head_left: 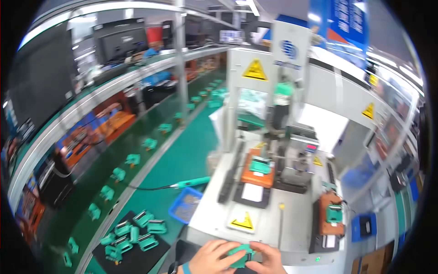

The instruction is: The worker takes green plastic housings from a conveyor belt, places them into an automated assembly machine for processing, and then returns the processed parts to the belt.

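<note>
Between my two hands, at the front edge of the white machine, is a small green plastic housing. The fingers of my left hand wrap round its left side, and a blue band shows at that wrist. My right hand pinches its right side with thumb and fingers. Ahead, a similar green part sits in an orange fixture under the machine's head. Another rests in a second orange fixture to the right.
Several green housings lie piled on a black mat at the left. Beside them are a blue tray of small pieces and a green-handled electric screwdriver. Spaced green parts line a dark green conveyor belt. A blue bin stands right.
</note>
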`<action>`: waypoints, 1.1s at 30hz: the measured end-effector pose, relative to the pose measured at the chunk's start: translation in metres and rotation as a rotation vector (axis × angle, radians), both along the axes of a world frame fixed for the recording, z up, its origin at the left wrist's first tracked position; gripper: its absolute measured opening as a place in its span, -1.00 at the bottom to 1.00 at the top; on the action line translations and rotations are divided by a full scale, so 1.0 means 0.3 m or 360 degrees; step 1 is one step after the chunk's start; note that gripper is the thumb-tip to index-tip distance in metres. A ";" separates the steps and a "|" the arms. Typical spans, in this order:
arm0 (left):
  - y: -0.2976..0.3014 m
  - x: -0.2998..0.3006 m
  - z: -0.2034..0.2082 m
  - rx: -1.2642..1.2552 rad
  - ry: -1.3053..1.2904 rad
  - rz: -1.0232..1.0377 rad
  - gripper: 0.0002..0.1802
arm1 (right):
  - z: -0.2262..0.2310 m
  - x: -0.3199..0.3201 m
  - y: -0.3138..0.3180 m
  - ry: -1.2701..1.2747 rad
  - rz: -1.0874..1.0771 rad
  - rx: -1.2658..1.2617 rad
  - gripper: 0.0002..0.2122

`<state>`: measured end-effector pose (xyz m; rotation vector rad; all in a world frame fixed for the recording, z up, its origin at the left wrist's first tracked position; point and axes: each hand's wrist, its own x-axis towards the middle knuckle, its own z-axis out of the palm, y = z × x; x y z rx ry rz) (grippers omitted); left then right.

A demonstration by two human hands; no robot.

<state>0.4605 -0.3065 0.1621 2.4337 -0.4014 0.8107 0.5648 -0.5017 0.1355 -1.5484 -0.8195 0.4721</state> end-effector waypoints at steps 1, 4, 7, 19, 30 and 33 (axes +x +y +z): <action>-0.016 0.015 0.001 -0.0014 0.0062 -0.0052 -0.42 | 0.008 -0.001 -0.002 -0.0019 -0.0085 -0.0046 -0.57; -0.058 0.063 0.011 -0.0021 0.0034 -0.0126 -0.40 | -0.024 0.012 -0.038 -0.0110 -0.0300 -0.0079 -0.65; -0.077 0.102 0.016 -0.0051 -0.0069 -0.0164 -0.40 | -0.043 0.038 -0.069 0.0059 -0.0407 0.0057 -0.74; -0.052 0.185 0.027 -0.0215 -0.0082 0.0097 -0.46 | -0.211 0.240 -0.170 0.0088 -0.0951 0.0380 -0.85; -0.017 0.260 0.017 -0.0191 -0.0022 0.0436 -0.43 | -0.208 0.240 -0.166 0.0073 -0.0938 0.0493 -0.82; 0.005 0.270 0.031 -0.0261 -0.0048 0.0547 -0.46 | -0.258 0.247 -0.184 0.0190 -0.0882 0.0429 -0.72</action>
